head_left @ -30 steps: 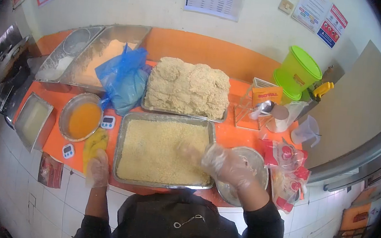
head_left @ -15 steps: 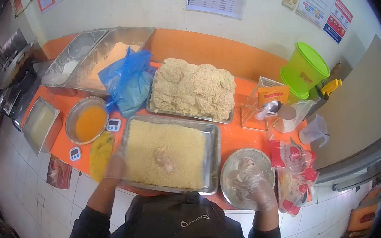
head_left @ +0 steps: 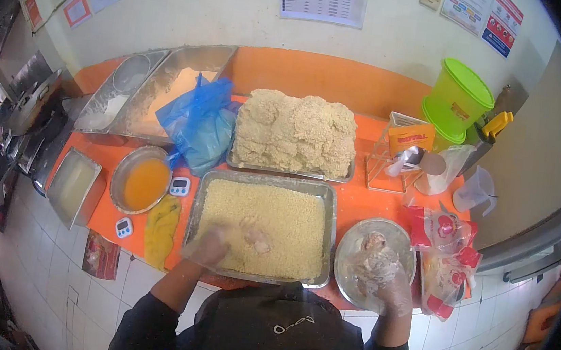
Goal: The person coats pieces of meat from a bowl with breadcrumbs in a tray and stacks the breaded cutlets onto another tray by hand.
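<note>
My left hand [head_left: 210, 247], in a clear glove and blurred, is over the front left part of a metal tray [head_left: 329, 238] of pale yellow crumbs [head_left: 277, 209]. Just right of its fingers, a pinkish, raw-looking piece [head_left: 257, 235] lies on the crumbs. My gloved right hand [head_left: 385, 282] is inside a round metal bowl [head_left: 349, 240] at the right, its fingers coated in white paste. Against those fingers are whitish coated pieces [head_left: 374, 242]. Fingers and pieces blend together, so their grip is unclear.
Behind the tray stands a heaped tray of crumb-coated food [head_left: 295, 132]. To the left are a blue bag [head_left: 200, 125], an orange-liquid bowl [head_left: 145, 185], a yellow cloth [head_left: 162, 231] and two timers. Red-and-white packets [head_left: 445, 230] and a green tub [head_left: 463, 92] are right.
My left hand has moved right from the yellow cloth to the crumb tray. My right hand has gone from the tray's right edge into the bowl. The piece now rests on the crumbs.
</note>
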Demonstrator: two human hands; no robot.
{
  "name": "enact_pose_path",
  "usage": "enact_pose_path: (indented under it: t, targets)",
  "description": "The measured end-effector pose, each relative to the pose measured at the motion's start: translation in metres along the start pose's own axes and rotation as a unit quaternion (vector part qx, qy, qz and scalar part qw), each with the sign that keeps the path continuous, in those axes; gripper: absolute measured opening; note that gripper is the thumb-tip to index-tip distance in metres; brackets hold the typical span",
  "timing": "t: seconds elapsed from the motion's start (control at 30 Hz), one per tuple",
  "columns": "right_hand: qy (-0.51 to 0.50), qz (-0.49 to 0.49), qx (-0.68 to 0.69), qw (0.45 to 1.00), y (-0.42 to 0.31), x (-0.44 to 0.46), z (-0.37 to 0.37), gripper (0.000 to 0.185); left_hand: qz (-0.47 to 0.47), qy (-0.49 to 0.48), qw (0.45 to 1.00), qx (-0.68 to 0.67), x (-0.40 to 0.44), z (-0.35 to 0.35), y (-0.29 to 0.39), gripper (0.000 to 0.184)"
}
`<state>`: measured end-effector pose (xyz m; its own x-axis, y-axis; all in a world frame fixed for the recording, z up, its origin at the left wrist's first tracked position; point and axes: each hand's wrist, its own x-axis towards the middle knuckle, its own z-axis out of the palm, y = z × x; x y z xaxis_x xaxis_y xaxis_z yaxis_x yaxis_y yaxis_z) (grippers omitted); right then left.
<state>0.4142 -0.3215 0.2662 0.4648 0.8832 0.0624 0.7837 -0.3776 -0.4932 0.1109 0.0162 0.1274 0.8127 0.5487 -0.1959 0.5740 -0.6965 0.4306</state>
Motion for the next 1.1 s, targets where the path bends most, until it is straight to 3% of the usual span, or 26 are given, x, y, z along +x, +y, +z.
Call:
enact_pose_path:
  t: [0.07,0.13,0.2,0.23,0.27,0.33,0.4,0.43,0.47,0.53,0.57,0.67,0.77,0.87,0.97,1.07,1.1]
  targets:
    - [0.007,-0.014,-0.014,1.0,0.002,-0.002,0.003,0.042,0.033,0.014,0.981,-0.191,-0.003,-0.039,0.046,0.06]
    - [0.016,-0.006,0.036,0.999,-0.001,-0.004,0.001,0.04,0.031,0.046,0.927,-0.372,0.012,-0.022,0.043,0.064]
    - [0.012,0.049,0.092,0.994,-0.015,-0.006,-0.01,0.042,0.067,0.145,0.946,-0.283,0.029,-0.002,0.047,0.068]
    - [0.01,0.076,0.121,0.99,-0.021,-0.007,-0.012,0.043,0.103,0.224,0.965,-0.093,0.041,0.002,0.06,0.07]
    - [0.026,0.114,0.263,0.958,-0.025,-0.007,-0.01,0.045,0.135,0.292,0.942,0.101,0.049,0.006,0.069,0.072]
    - [0.048,0.166,0.479,0.861,-0.029,-0.011,-0.007,0.048,0.132,0.182,0.959,-0.175,0.074,0.045,0.051,0.067]
    - [0.062,0.178,0.583,0.79,-0.026,-0.017,-0.001,0.051,0.119,0.151,0.98,-0.044,0.087,0.037,0.064,0.062]
    - [0.067,0.187,0.603,0.772,-0.026,-0.018,0.0,0.051,0.101,0.168,0.955,0.225,0.085,-0.005,0.093,0.06]
    - [0.072,0.195,0.623,0.754,-0.026,-0.019,0.001,0.051,0.074,0.173,0.859,0.477,0.085,-0.035,0.112,0.058]
    - [0.084,0.238,0.646,0.72,-0.032,-0.019,-0.003,0.049,0.054,0.205,0.883,0.418,0.093,-0.053,0.12,0.056]
    - [0.089,0.243,0.642,0.722,-0.036,-0.02,-0.005,0.048,0.042,0.219,0.895,0.387,0.093,-0.054,0.122,0.054]
    - [0.096,0.251,0.622,0.736,-0.042,-0.014,-0.017,0.048,0.064,0.269,0.91,0.309,0.106,0.026,0.067,0.051]
    - [0.086,0.256,0.588,0.763,-0.043,-0.02,-0.014,0.047,0.064,0.26,0.957,0.116,0.09,-0.004,0.103,0.064]
    - [0.092,0.212,0.555,0.799,-0.039,-0.02,-0.007,0.049,0.044,0.073,0.915,0.393,0.067,-0.041,0.162,0.073]
    - [0.085,0.2,0.572,0.791,-0.024,-0.024,-0.004,0.05,0.097,0.11,0.979,0.143,0.076,0.016,0.128,0.074]
    - [0.107,0.234,0.626,0.736,-0.033,-0.021,-0.005,0.051,0.123,0.212,0.959,0.144,0.094,0.032,0.12,0.074]
    - [0.116,0.244,0.653,0.707,-0.034,-0.02,-0.005,0.051,0.148,0.259,0.951,0.081,0.099,0.025,0.119,0.074]
